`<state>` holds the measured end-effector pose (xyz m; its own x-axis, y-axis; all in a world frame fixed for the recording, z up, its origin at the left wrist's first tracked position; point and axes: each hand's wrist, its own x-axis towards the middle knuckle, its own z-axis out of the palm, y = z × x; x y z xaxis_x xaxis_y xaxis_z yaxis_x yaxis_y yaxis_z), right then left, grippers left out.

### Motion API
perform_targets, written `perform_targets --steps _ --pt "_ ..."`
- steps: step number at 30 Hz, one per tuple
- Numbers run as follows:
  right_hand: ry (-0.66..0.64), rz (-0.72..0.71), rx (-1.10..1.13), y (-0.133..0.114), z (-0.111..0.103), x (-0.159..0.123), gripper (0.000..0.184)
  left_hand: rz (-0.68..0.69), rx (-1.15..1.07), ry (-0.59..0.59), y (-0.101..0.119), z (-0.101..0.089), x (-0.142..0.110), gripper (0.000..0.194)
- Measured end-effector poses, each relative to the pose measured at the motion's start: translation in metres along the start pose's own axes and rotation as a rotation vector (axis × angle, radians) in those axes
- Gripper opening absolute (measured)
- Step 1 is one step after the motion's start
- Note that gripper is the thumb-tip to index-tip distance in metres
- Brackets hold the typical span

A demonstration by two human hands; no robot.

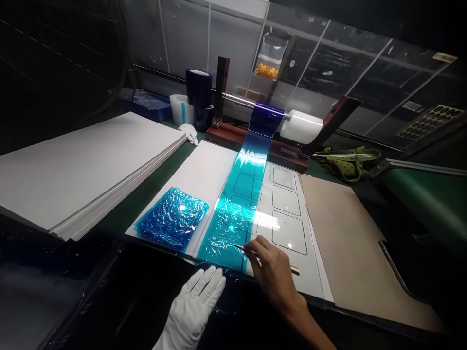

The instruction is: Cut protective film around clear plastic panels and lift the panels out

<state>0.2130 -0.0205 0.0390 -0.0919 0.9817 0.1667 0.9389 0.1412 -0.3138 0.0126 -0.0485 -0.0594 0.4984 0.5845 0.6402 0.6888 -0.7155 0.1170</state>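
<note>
My right hand (268,265), bare, grips a slim metal craft knife (292,269), its tip on a wrinkled strip of blue film (233,218). The film runs down from a roll (268,116) on a steel shaft and crosses a white panel with rounded rectangular outlines (286,218). My left hand (193,304), in a white glove, rests at the panel's near edge beside the strip's end, holding nothing. To the left, a crumpled blue film piece (171,218) lies on a white sheet (204,170).
A thick stack of white boards (87,165) fills the left. A tan board (350,243) lies to the right. Behind stand dark blue tape rolls (199,87), a spare white glove (188,132), a green patterned item (346,163) and a bag of orange pieces (266,70).
</note>
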Motion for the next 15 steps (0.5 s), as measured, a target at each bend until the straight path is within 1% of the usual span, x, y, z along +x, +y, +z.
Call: perform_targets --steps 4,8,11,13,15 --pt "-0.083 -0.074 -0.142 -0.022 0.021 0.025 0.023 0.015 0.03 -0.03 -0.002 -0.007 0.003 0.045" --pt "-0.197 -0.119 -0.19 -0.039 0.03 0.046 0.022 0.064 0.025 -0.056 -0.004 -0.013 0.009 0.043" --pt "-0.251 -0.131 -0.201 -0.043 0.031 0.053 0.022 0.019 0.001 -0.03 -0.002 -0.01 0.006 0.041" --pt "-0.261 -0.131 -0.205 -0.04 0.031 0.054 0.021 -0.035 -0.019 0.001 0.0 -0.007 0.004 0.04" --pt "-0.266 -0.128 -0.206 -0.035 0.029 0.052 0.021 -0.039 -0.016 0.0 0.001 -0.006 0.003 0.04"
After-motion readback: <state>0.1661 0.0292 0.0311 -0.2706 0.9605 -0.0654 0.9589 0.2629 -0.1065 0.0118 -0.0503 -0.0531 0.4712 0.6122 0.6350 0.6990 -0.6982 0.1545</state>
